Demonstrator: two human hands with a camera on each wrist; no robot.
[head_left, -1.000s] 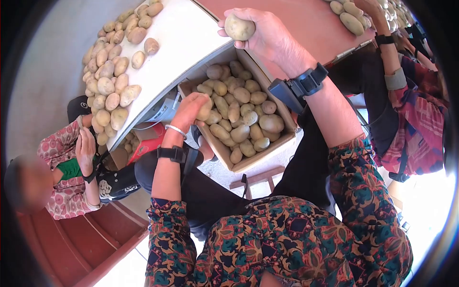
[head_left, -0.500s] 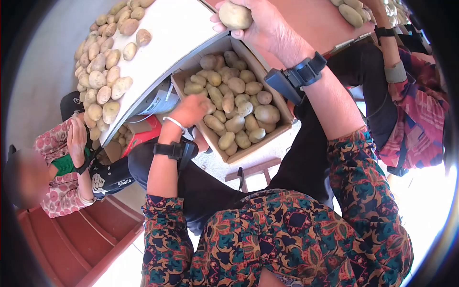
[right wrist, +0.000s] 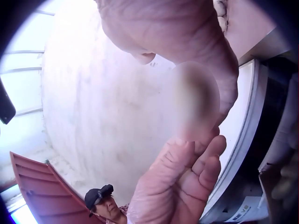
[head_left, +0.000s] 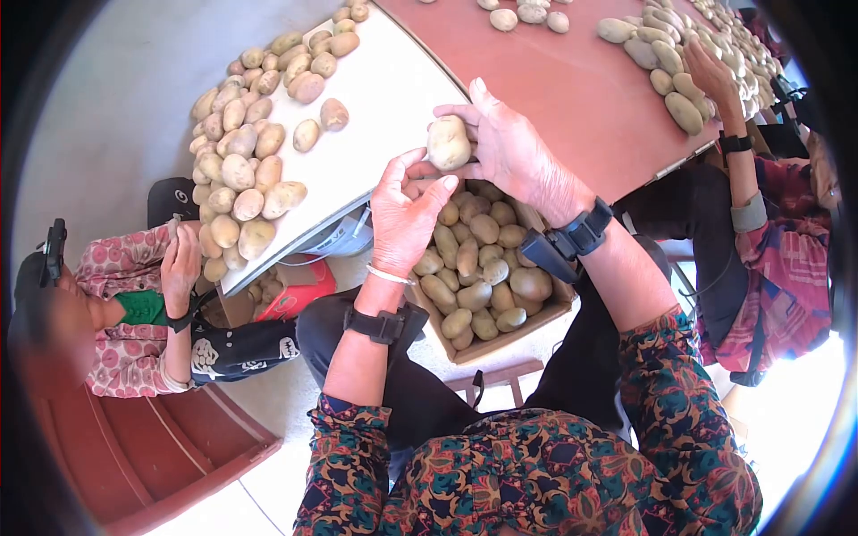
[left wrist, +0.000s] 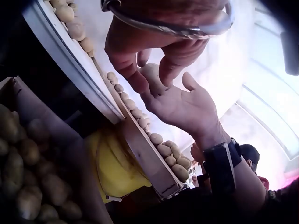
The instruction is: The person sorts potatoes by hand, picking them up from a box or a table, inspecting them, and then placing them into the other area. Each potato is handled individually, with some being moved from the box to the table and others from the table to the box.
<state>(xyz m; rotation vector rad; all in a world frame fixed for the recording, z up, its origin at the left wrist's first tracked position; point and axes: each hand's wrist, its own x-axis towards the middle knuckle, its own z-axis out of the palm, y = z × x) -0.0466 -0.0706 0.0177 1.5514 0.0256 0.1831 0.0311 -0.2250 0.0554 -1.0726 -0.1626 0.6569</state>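
A pale potato (head_left: 449,143) is between the two hands, above the back edge of the cardboard box. My right hand (head_left: 518,156) has its fingers curved round the potato's far side, with the thumb raised off it. From the front left, my left hand (head_left: 407,214) meets the same potato with thumb and fingertips. In the left wrist view, the left hand (left wrist: 163,46) grips the potato (left wrist: 153,79) beside the right palm (left wrist: 187,109). The right wrist view shows the potato (right wrist: 196,95) blurred, between the right hand (right wrist: 187,32) and the left hand (right wrist: 177,186).
The cardboard box (head_left: 556,314) of potatoes stands between the knees, below the hands. Potatoes are heaped on the white tabletop (head_left: 353,147) at left; more lie on the red tabletop (head_left: 554,98). One person sits at left, another at right.
My left hand let go of a potato in the box and rose to the potato in my right hand. The right thumb has lifted, and the head view has shifted.
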